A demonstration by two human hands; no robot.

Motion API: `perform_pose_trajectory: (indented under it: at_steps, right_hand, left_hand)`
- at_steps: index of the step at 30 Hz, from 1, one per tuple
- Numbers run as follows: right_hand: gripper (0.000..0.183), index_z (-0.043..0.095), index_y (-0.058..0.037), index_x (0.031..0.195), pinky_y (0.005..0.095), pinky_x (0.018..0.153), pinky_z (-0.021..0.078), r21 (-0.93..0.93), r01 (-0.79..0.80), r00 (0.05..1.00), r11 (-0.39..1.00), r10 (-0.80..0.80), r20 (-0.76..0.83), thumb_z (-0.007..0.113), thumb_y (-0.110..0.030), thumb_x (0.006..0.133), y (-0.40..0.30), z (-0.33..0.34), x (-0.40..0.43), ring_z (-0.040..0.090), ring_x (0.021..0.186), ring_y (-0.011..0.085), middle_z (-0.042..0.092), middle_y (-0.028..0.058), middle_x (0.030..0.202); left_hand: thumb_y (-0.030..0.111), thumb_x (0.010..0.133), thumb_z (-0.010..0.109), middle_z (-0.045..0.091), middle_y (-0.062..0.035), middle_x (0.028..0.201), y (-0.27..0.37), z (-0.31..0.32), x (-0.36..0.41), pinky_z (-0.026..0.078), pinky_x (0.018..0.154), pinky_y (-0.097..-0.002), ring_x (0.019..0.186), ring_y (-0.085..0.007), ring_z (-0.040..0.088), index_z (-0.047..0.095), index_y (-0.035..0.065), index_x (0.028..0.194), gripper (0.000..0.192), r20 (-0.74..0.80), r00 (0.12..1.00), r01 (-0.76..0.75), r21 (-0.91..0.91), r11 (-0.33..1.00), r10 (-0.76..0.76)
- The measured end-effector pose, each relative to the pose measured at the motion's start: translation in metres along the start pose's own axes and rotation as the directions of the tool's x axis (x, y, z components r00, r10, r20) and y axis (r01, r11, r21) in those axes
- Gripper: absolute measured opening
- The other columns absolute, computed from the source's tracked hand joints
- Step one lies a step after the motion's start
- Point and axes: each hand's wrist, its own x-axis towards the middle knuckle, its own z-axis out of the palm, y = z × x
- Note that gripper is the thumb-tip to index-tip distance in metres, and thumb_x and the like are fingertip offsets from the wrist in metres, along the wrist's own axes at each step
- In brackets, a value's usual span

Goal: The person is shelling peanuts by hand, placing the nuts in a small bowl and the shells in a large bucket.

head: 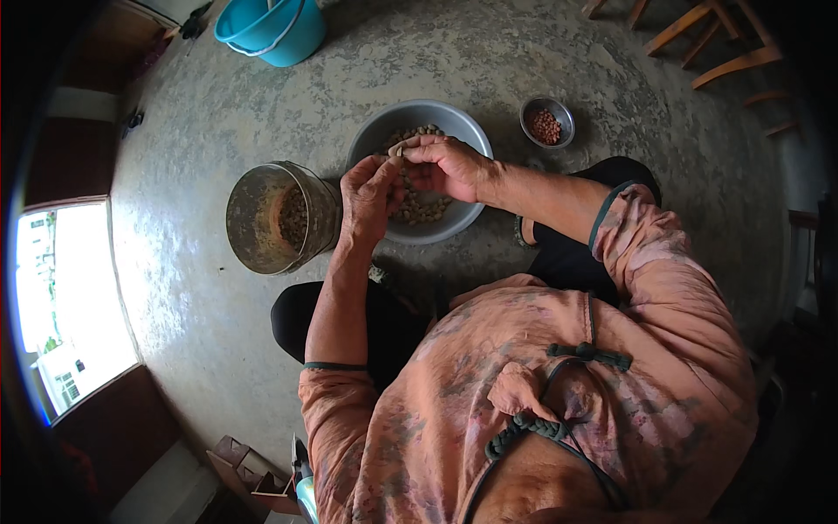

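Note:
Over a grey metal basin [474,134], my left hand [372,190] and my right hand [452,169] meet at the fingertips. Pinched between them is a small pale peanut pod [397,150], partly covered by the fingers. Unshelled peanuts [419,208] lie in the basin beneath, some hidden by my hands. Left of the basin, a worn metal bucket [252,219] holds a heap of brownish shells or pods [294,219], too dim to tell which. A small steel bowl [529,105] to the right of the basin contains reddish shelled peanut kernels [545,127].
A turquoise plastic bucket [294,39] with a handle stands on the concrete floor [419,65] at the far side. Wooden stool or chair legs [733,65] are at the upper right. A bright doorway [78,301] opens at the left. My knees flank the basin's near side.

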Motion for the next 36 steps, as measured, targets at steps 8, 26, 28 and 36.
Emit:
perform_pose_trajectory:
  at_steps: [8, 26, 28, 36]
  right_hand:
    - [0.018, 0.058, -0.0067, 0.097, 0.0336, 0.079, 0.0485, 0.236, -0.064, 0.997, 0.97, 0.069, -0.015, 0.047, -0.017, 0.089, 0.006, -0.007, 0.002, 0.059, 0.086, 0.0167, 0.061, 0.005, 0.092]
    - [0.018, 0.056, -0.0014, 0.103, 0.0263, 0.074, 0.0527, 0.096, -0.127, 0.992, 0.987, 0.126, 0.021, 0.045, -0.002, 0.089, 0.004, -0.02, 0.011, 0.061, 0.084, 0.0144, 0.061, 0.0063, 0.094]
    - [0.019, 0.055, -0.0008, 0.104, 0.0265, 0.074, 0.0528, 0.085, -0.133, 0.991, 0.987, 0.133, 0.006, 0.045, -0.001, 0.088, 0.003, -0.021, 0.009, 0.061, 0.084, 0.0143, 0.061, 0.0064, 0.094]
    - [0.021, 0.052, 0.0004, 0.106, 0.0275, 0.073, 0.0531, 0.003, -0.052, 0.995, 0.999, 0.052, -0.08, 0.042, -0.002, 0.089, -0.018, -0.047, 0.0, 0.061, 0.082, 0.0165, 0.06, 0.009, 0.094]
  left_hand:
    - [0.015, 0.079, 0.064, 0.06, -0.0104, 0.071, -0.001, 0.007, 0.0, 0.048, 0.058, -0.0335, 0.063, -0.0242, 0.06, 0.059, 0.0023, 0.082, 0.015, 0.254, 0.707, -0.552, 0.782, 0.29, 0.66]
    - [0.023, 0.076, 0.063, 0.064, -0.0157, 0.074, 0.029, -0.067, -0.01, 0.048, 0.066, -0.0329, 0.069, -0.0239, 0.063, 0.064, -0.0004, 0.083, 0.025, -0.295, 0.81, -0.064, 0.814, 0.577, 0.507]
    - [0.024, 0.076, 0.062, 0.063, -0.0189, 0.076, 0.028, -0.102, -0.013, 0.047, 0.068, -0.0374, 0.072, -0.0321, 0.062, 0.064, 0.0002, 0.084, 0.026, -0.317, 0.733, 0.013, 0.891, 0.453, 0.602]
    - [0.022, 0.078, 0.059, 0.063, -0.0194, 0.077, 0.018, -0.144, -0.019, 0.046, 0.067, -0.0397, 0.074, -0.036, 0.061, 0.063, 0.0001, 0.084, 0.023, -0.384, 0.625, 0.141, 0.912, 0.385, 0.68]
